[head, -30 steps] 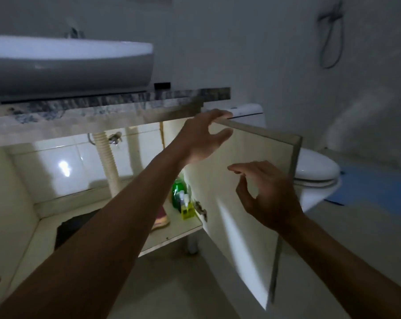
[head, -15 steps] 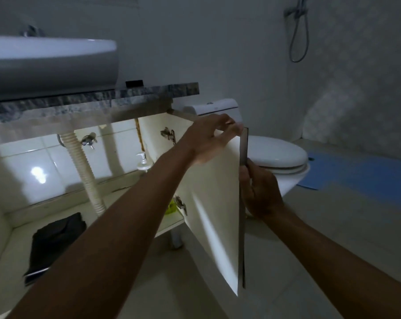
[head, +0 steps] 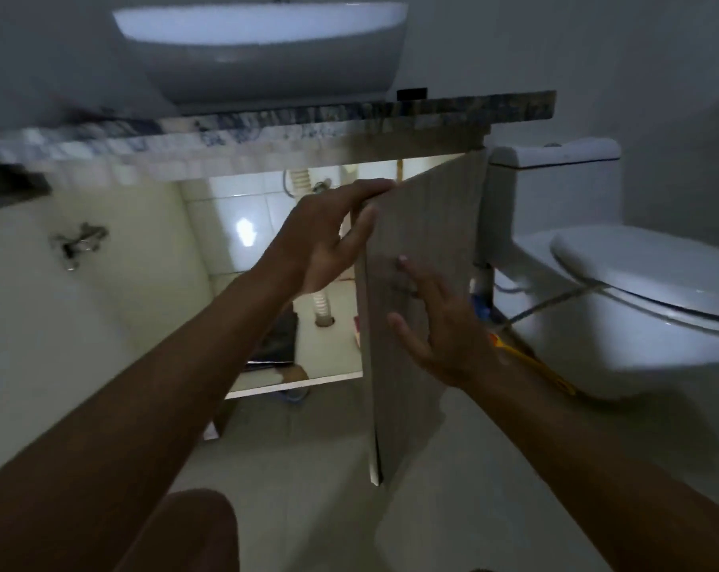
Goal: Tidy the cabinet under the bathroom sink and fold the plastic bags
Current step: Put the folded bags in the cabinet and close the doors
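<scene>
Two bare hands were on the flat, pale wood-grain cabinet door (head: 428, 249), which stood partly open under the speckled stone counter (head: 267, 121). The left hand (head: 328, 237) clamped its top corner, fingers curled over the edge. The right hand (head: 436, 328) lay flat against its outer face, fingers spread apart. Inside the cabinet (head: 225, 225) were glossy white tiles, a ribbed drain hose (head: 320, 307) and a dark crumpled bag (head: 279, 336).
</scene>
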`<move>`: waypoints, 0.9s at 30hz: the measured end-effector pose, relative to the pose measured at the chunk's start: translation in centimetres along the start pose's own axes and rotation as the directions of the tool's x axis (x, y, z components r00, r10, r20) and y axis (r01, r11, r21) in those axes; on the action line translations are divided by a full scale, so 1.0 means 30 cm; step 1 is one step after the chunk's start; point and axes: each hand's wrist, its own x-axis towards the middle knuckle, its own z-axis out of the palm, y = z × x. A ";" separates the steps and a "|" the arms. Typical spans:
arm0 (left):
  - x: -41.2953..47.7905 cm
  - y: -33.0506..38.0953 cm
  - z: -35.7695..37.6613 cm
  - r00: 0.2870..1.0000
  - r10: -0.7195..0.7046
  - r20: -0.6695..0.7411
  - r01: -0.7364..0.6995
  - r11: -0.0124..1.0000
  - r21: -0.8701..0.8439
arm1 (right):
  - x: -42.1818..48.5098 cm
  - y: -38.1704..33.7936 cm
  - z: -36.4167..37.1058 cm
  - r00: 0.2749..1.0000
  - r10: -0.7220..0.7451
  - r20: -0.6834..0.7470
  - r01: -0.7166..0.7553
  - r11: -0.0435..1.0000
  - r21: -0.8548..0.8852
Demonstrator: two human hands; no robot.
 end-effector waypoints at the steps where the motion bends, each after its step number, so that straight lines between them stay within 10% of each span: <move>1: -0.018 -0.055 -0.027 0.998 -0.028 -0.064 0.035 0.993 0.114 | 0.035 -0.016 0.034 0.994 -0.009 0.108 0.014 0.999 -0.047; 8: -0.064 -0.298 -0.025 0.963 -0.265 -0.056 0.220 0.645 0.732 | 0.245 -0.047 0.234 0.867 0.082 0.492 0.063 0.960 -0.272; 15: 0.001 -0.348 0.090 0.861 -0.470 -0.193 0.468 0.584 0.664 | 0.376 0.023 0.325 0.825 0.211 0.524 0.037 0.906 -0.422; 27: 0.044 -0.491 0.178 0.801 -0.594 -0.069 0.500 0.601 0.623 | 0.466 0.118 0.435 0.832 0.214 0.512 0.052 0.888 -0.456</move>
